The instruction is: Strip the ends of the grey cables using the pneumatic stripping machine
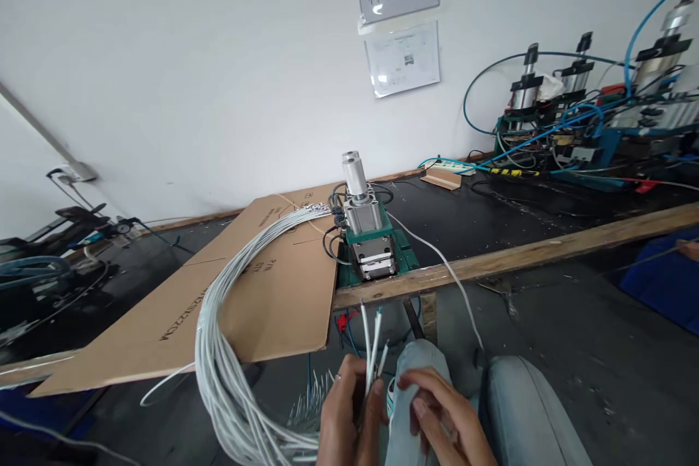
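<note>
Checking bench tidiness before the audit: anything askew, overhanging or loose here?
Yes. The flattened cardboard sheet lies skewed across the bench, its corner overhanging the wooden edge. The bundle of white cables spills off it towards the left hand. Right hand sits beside the wire ends. No visible damage.

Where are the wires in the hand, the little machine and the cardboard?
wires (pixel 371 338), head view, the upright tips
machine (pixel 367 222), head view, its metal body
cardboard (pixel 284 291), head view, bare flat middle
</note>
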A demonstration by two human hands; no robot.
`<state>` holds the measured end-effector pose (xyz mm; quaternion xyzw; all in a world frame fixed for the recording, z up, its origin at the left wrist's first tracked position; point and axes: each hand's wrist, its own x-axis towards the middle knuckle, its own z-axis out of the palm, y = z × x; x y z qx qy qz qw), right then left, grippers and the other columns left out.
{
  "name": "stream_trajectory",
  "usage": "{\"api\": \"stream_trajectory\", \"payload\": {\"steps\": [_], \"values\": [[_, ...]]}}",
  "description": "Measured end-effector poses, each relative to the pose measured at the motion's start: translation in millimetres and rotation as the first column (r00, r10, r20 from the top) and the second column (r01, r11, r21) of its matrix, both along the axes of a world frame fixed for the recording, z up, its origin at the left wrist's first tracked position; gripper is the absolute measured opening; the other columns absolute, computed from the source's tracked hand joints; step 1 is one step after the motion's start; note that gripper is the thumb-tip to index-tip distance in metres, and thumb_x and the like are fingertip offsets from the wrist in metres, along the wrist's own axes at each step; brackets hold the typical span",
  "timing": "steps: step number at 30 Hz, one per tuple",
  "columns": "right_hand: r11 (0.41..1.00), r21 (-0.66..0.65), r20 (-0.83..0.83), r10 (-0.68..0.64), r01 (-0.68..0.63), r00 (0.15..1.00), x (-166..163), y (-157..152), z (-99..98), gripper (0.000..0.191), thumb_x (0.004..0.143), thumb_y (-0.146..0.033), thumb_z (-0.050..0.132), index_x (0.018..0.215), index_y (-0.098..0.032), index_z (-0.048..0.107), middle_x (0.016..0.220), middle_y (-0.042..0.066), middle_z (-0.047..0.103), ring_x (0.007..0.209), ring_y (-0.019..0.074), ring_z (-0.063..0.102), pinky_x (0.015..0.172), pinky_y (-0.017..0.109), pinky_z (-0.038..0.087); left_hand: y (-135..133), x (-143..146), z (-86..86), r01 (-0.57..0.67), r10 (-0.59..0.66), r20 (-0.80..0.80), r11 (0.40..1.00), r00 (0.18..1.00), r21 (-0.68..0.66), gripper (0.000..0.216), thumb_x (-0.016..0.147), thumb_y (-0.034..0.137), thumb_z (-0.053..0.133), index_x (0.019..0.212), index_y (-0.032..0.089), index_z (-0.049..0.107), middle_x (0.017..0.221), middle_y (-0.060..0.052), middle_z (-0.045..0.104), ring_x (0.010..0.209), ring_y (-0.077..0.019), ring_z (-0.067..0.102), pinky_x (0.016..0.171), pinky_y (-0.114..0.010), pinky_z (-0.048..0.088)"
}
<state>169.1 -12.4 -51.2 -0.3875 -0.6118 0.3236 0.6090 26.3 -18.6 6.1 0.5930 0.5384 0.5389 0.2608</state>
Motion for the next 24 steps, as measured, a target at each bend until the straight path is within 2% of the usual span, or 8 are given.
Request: {"api": "stream_trajectory", "payload": {"steps": [2, 5, 7, 10, 12, 16, 19, 24], "values": [[0.995, 0.044, -0.043, 0.089, -0.087, 0.995, -3, 11, 36.8, 0.031, 0.105, -0.045, 0.051, 0.119, -0.026, 0.07, 0.102, 0.008, 0.074, 0.065, 0.0157, 0.071, 0.047, 0.018, 0.055, -1, -1, -2.1, 0.028, -0.026, -0.066, 0.999, 0.998, 0.032, 0.035, 0.101, 0.051, 0.055, 0.084, 0.022, 0.066, 0.068, 0.001, 0.06, 0.06, -0.0169, 0.057, 0.062, -0.028, 0.041], [0.984, 0.044, -0.088, 0.173, -0.17, 0.981, -13, 20, 63.3, 0.027, 0.105, -0.037, 0.054, 0.092, -0.023, 0.073, 0.087, 0.004, 0.068, 0.063, 0.0127, 0.065, 0.049, 0.016, 0.051, -2, -4, -3.8, 0.036, -0.03, -0.105, 0.998, 0.994, 0.056, 0.037, 0.1, 0.052, 0.057, 0.082, 0.022, 0.067, 0.072, 0.0, 0.061, 0.062, -0.0179, 0.058, 0.064, -0.028, 0.044], [0.989, 0.038, -0.155, 0.148, -0.143, 0.977, -19, 20, 59.9, 0.029, 0.105, -0.036, 0.053, 0.087, -0.022, 0.07, 0.082, 0.003, 0.065, 0.062, 0.0125, 0.062, 0.049, 0.017, 0.049, -3, -7, -2.3, 0.0, 0.006, -0.104, 0.998, 0.995, 0.058, 0.039, 0.1, 0.053, 0.056, 0.08, 0.022, 0.068, 0.075, -0.002, 0.063, 0.068, -0.0197, 0.061, 0.067, -0.029, 0.047], [0.987, -0.028, -0.242, 0.144, -0.155, 0.959, -27, 13, 40.2, 0.028, 0.107, -0.038, 0.048, 0.091, -0.022, 0.064, 0.081, 0.002, 0.062, 0.057, 0.0122, 0.056, 0.049, 0.019, 0.048, -8, -10, 4.3, -0.167, 0.169, -0.037, 0.984, 0.985, 0.057, 0.039, 0.098, 0.057, 0.056, 0.089, 0.022, 0.07, 0.086, -0.006, 0.069, 0.085, -0.0241, 0.065, 0.077, -0.03, 0.05], [0.978, -0.079, -0.226, 0.172, -0.194, 0.959, -29, 4, 29.8, 0.029, 0.107, -0.04, 0.047, 0.088, -0.022, 0.061, 0.072, -0.001, 0.058, 0.055, 0.0123, 0.054, 0.05, 0.019, 0.048, -12, -11, 10.9, -0.212, 0.212, 0.028, 0.977, 0.977, 0.0, 0.039, 0.098, 0.058, 0.057, 0.095, 0.022, 0.069, 0.08, -0.004, 0.066, 0.076, -0.0222, 0.063, 0.071, -0.029, 0.05], [0.981, -0.013, -0.101, 0.19, -0.192, 0.977, -33, -8, 30.4, 0.027, 0.106, -0.038, 0.049, 0.085, -0.024, 0.058, 0.066, -0.004, 0.054, 0.055, 0.0122, 0.054, 0.052, 0.019, 0.045, -17, -10, 24.4, 0.021, 0.0, 0.122, 0.986, 0.993, -0.167, 0.039, 0.096, 0.057, 0.061, 0.083, 0.02, 0.065, 0.061, 0.006, 0.042, 0.053, -0.0124, 0.037, 0.05, -0.024, 0.035], [0.983, 0.075, -0.022, 0.17, -0.168, 0.985, -33, -10, 40.2, 0.025, 0.106, -0.032, 0.046, 0.085, -0.025, 0.056, 0.068, -0.004, 0.057, 0.059, 0.0121, 0.057, 0.059, 0.02, 0.046, -17, -13, 31.2, 0.134, -0.092, 0.186, 0.965, 0.978, -0.227, 0.038, 0.092, 0.056, 0.067, 0.084, 0.019, 0.067, 0.061, 0.007, 0.04, 0.051, -0.0098, 0.031, 0.046, -0.022, 0.026], [0.97, 0.07, 0.056, 0.227, -0.231, 0.972, -28, -12, 50.8, 0.022, 0.104, -0.024, 0.046, 0.083, -0.025, 0.052, 0.066, -0.006, 0.053, 0.056, 0.0108, 0.055, 0.056, 0.019, 0.042, -20, -18, 39.6, 0.202, -0.13, 0.27, 0.944, 0.954, -0.259, 0.036, 0.091, 0.053, 0.071, 0.085, 0.018, 0.068, 0.059, 0.007, 0.041, 0.05, -0.0067, 0.031, 0.046, -0.02, 0.023]]}}
